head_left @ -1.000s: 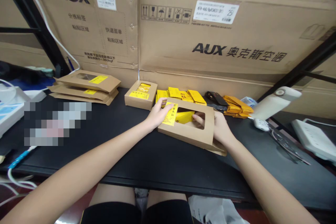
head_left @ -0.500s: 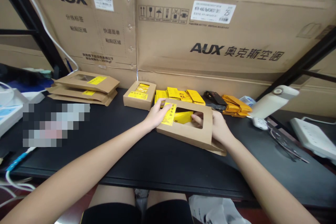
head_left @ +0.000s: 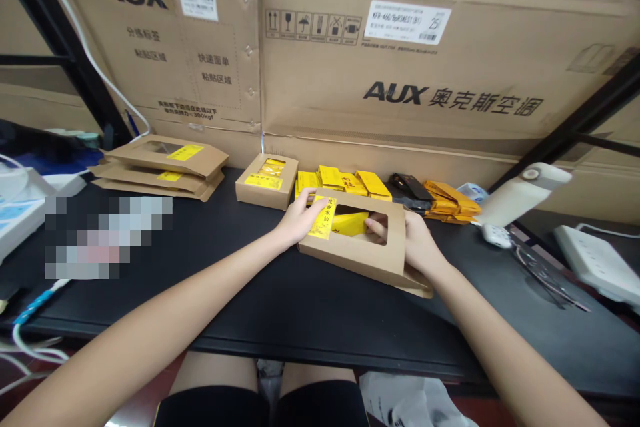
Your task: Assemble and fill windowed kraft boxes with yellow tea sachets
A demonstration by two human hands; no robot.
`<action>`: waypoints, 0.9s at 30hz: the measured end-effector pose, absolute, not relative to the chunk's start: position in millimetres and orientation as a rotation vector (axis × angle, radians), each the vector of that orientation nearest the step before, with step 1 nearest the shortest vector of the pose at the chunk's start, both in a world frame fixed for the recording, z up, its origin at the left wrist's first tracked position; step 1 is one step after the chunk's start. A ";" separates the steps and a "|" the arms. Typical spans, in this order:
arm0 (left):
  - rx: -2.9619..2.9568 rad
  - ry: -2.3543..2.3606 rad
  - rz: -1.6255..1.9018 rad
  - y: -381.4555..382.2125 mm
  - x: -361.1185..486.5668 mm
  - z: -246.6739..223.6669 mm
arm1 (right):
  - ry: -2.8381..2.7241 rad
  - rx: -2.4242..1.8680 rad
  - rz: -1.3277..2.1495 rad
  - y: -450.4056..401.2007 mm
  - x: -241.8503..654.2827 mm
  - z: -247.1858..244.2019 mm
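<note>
A brown cardboard window box (head_left: 350,257) with a yellow label is held over the black table, its right end flap open. My left hand (head_left: 299,219) is closed on its left end, thumb on top by the label. My right hand (head_left: 415,240) reaches into the open right end. Through the window its fingertips show against a yellow packet (head_left: 350,222) inside, apparently gripping its right edge; the rest of those fingers is hidden by the box. Just behind stand several yellow packets (head_left: 345,180), and a closed window box (head_left: 265,180) sits to their left.
Flattened window boxes (head_left: 165,160) are stacked at the back left. Along the back right lie a black packet (head_left: 410,190), orange packets (head_left: 450,200), a white bottle (head_left: 525,193), an earbud case (head_left: 497,235), glasses (head_left: 545,277) and a power strip (head_left: 595,263). Large cartons (head_left: 320,80) wall the back.
</note>
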State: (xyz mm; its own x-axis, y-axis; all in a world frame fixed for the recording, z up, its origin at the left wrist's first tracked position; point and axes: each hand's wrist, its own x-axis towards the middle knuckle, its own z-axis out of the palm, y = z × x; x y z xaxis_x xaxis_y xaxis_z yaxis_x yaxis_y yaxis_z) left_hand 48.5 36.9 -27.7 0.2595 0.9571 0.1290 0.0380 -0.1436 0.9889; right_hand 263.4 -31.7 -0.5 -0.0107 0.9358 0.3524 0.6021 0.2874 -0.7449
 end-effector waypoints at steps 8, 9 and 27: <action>1.516 1.019 1.026 38.3 47.0 -28.1 | -1.713 -1.399 0.556 -30.1 266.4 -2.1; 1.525 1.023 1.022 39.1 46.8 -29.1 | -1.716 -1.399 0.562 -30.3 266.4 -1.9; 1.579 1.024 0.978 41.4 44.3 -31.7 | -1.722 -1.422 0.586 -30.4 267.3 -0.3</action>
